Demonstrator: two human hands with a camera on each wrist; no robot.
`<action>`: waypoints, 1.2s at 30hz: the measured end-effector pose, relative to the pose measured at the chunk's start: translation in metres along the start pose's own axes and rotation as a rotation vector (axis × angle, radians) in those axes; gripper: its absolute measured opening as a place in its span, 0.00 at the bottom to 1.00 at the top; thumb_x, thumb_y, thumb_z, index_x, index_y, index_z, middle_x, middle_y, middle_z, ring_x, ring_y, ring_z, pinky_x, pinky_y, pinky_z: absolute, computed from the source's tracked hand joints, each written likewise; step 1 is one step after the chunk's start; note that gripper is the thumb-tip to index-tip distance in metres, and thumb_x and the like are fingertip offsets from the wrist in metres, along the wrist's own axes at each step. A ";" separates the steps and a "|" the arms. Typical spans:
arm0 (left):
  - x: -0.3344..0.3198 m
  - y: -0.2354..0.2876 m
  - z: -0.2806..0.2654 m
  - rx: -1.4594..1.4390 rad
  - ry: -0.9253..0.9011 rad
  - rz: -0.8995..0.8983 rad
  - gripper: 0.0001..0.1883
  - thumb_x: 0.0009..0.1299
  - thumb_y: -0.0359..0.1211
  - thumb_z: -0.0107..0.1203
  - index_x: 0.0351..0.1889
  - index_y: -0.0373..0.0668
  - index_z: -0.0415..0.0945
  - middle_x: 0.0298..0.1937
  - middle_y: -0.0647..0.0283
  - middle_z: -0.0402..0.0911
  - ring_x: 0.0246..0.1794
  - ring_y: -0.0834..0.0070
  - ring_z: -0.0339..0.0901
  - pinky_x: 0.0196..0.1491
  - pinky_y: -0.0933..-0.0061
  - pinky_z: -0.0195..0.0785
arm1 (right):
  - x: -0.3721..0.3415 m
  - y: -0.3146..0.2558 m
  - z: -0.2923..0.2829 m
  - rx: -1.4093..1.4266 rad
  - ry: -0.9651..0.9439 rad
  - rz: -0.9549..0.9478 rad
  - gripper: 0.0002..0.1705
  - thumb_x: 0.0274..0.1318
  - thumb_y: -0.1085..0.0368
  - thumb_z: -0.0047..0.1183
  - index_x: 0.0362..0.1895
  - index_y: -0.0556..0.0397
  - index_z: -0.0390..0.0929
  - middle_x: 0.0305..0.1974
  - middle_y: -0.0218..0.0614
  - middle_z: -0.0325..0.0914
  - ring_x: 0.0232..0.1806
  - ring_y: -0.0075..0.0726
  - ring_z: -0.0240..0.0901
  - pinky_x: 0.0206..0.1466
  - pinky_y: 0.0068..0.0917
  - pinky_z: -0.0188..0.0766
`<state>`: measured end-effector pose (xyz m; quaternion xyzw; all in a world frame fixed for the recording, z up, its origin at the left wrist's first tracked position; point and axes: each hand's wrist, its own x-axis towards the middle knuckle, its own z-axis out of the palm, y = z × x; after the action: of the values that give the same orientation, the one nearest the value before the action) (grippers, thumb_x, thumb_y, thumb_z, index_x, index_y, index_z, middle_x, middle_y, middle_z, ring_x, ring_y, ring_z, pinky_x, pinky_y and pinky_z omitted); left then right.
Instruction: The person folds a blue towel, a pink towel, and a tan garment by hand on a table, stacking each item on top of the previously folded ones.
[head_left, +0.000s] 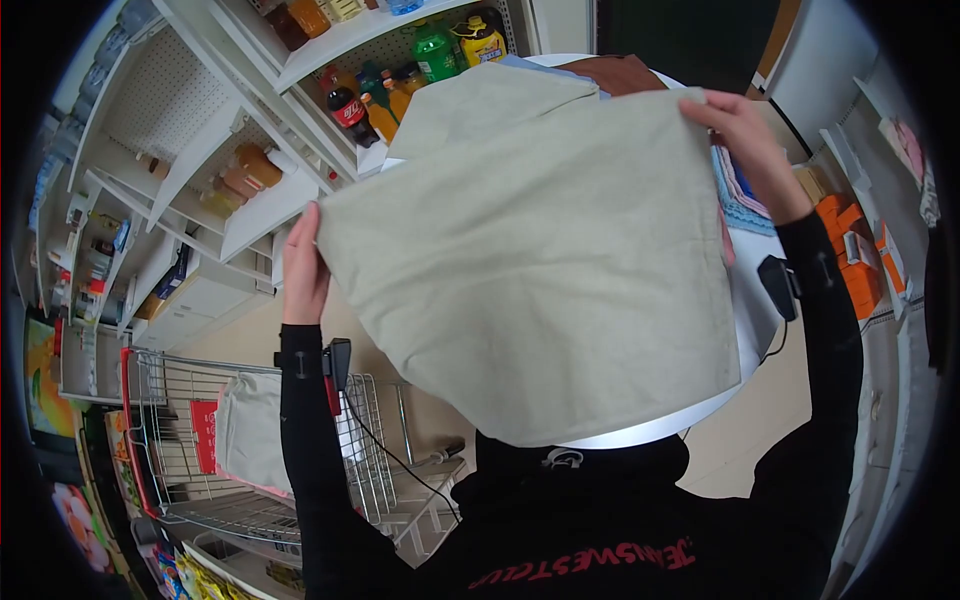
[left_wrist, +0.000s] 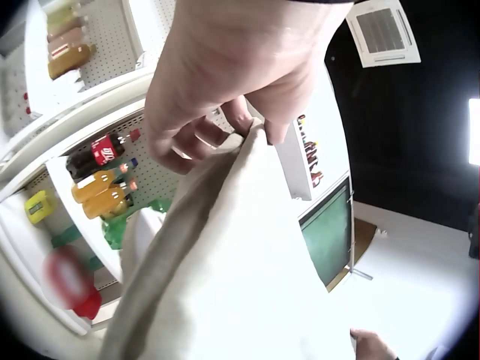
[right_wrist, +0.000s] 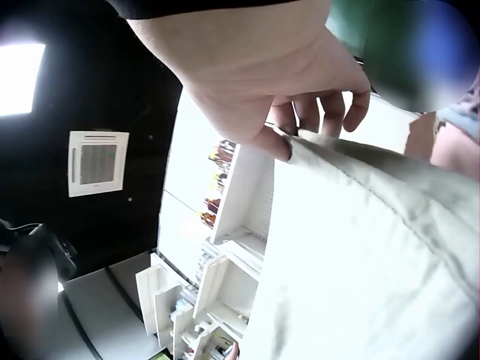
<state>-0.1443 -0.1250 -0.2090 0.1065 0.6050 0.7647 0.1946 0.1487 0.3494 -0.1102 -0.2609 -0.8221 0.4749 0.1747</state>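
Observation:
A large, pale grey-green piece of cloth (head_left: 540,270) is spread between my two hands in the head view, with soft creases across it. My left hand (head_left: 304,265) pinches its upper left corner. At the upper right corner, my right hand (head_left: 752,148) grips the edge between thumb and fingers. The left wrist view shows that hand (left_wrist: 232,75) with the cloth (left_wrist: 232,262) bunched into a fold under the fingertips. A stitched seam runs along the cloth (right_wrist: 360,247) below my hand (right_wrist: 277,75) in the right wrist view. Behind it, a further flap of similar fabric (head_left: 470,110) lies on the table.
A white round table (head_left: 755,310) stands under the cloth, with folded textiles (head_left: 745,205) at its right and a brown cloth (head_left: 625,75) at the back. Shelves (head_left: 345,40) with bottles rise behind. A shopping cart (head_left: 180,490) holding a pale cloth bundle (head_left: 250,430) stands lower left.

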 end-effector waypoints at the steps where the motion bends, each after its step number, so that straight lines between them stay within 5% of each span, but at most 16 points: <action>1: -0.008 0.014 0.003 -0.016 -0.020 0.042 0.23 0.85 0.48 0.55 0.59 0.37 0.82 0.56 0.61 0.88 0.54 0.76 0.85 0.59 0.71 0.78 | -0.002 0.003 -0.014 0.091 -0.047 -0.054 0.25 0.70 0.49 0.63 0.60 0.54 0.85 0.50 0.35 0.87 0.54 0.25 0.82 0.62 0.24 0.73; 6: -0.054 0.083 0.008 0.002 0.018 0.231 0.25 0.87 0.50 0.50 0.64 0.36 0.78 0.57 0.60 0.88 0.55 0.73 0.86 0.61 0.70 0.76 | -0.041 -0.025 -0.063 0.108 -0.048 -0.231 0.21 0.73 0.55 0.60 0.62 0.52 0.84 0.56 0.34 0.85 0.58 0.23 0.81 0.64 0.21 0.72; 9: -0.080 0.116 0.007 0.040 0.044 0.396 0.26 0.87 0.49 0.50 0.65 0.35 0.77 0.58 0.60 0.87 0.54 0.73 0.86 0.62 0.70 0.76 | -0.078 -0.059 -0.053 0.648 0.032 -0.375 0.21 0.71 0.49 0.63 0.57 0.48 0.88 0.44 0.24 0.88 0.46 0.18 0.82 0.57 0.18 0.72; 13: -0.115 0.158 0.000 0.114 0.120 0.645 0.25 0.86 0.48 0.51 0.64 0.35 0.78 0.58 0.60 0.87 0.54 0.75 0.85 0.60 0.71 0.76 | -0.107 -0.056 -0.098 0.502 0.309 -0.592 0.22 0.76 0.57 0.57 0.65 0.56 0.81 0.55 0.34 0.86 0.57 0.24 0.83 0.64 0.25 0.76; 18: -0.161 0.196 -0.018 0.245 0.277 1.075 0.20 0.85 0.45 0.55 0.60 0.37 0.80 0.57 0.61 0.87 0.55 0.77 0.83 0.60 0.73 0.76 | -0.170 -0.114 -0.094 0.383 0.336 -0.657 0.15 0.76 0.60 0.58 0.58 0.55 0.83 0.46 0.30 0.86 0.47 0.22 0.83 0.53 0.22 0.81; 22: -0.197 0.219 -0.006 0.112 0.237 1.084 0.18 0.84 0.43 0.57 0.58 0.38 0.82 0.58 0.60 0.87 0.55 0.76 0.84 0.60 0.74 0.76 | -0.193 -0.120 -0.102 0.314 0.371 -0.742 0.19 0.76 0.55 0.59 0.59 0.55 0.83 0.44 0.30 0.86 0.42 0.22 0.83 0.49 0.21 0.81; 24: -0.205 0.222 0.001 0.123 0.218 1.092 0.17 0.84 0.42 0.57 0.58 0.38 0.81 0.58 0.60 0.87 0.55 0.76 0.84 0.60 0.74 0.76 | -0.188 -0.076 -0.156 0.327 0.410 -0.723 0.19 0.76 0.55 0.59 0.59 0.55 0.83 0.45 0.30 0.86 0.44 0.22 0.83 0.50 0.22 0.81; 27: -0.211 0.223 0.012 0.136 0.214 1.110 0.16 0.84 0.40 0.58 0.59 0.39 0.81 0.58 0.60 0.87 0.55 0.77 0.84 0.59 0.74 0.76 | -0.206 -0.106 -0.136 0.340 0.445 -0.718 0.20 0.76 0.55 0.58 0.60 0.56 0.82 0.47 0.30 0.86 0.46 0.22 0.83 0.52 0.22 0.80; 36: -0.216 0.210 0.052 0.226 0.138 0.904 0.21 0.80 0.33 0.61 0.67 0.34 0.75 0.60 0.59 0.85 0.58 0.76 0.82 0.62 0.74 0.72 | -0.185 -0.063 -0.168 0.412 0.557 -0.592 0.22 0.76 0.56 0.57 0.63 0.57 0.81 0.52 0.31 0.86 0.53 0.22 0.83 0.58 0.22 0.77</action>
<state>0.0357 -0.2117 0.0229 0.3289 0.5890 0.7073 -0.2113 0.3701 0.3293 0.0199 -0.0923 -0.6714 0.4700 0.5655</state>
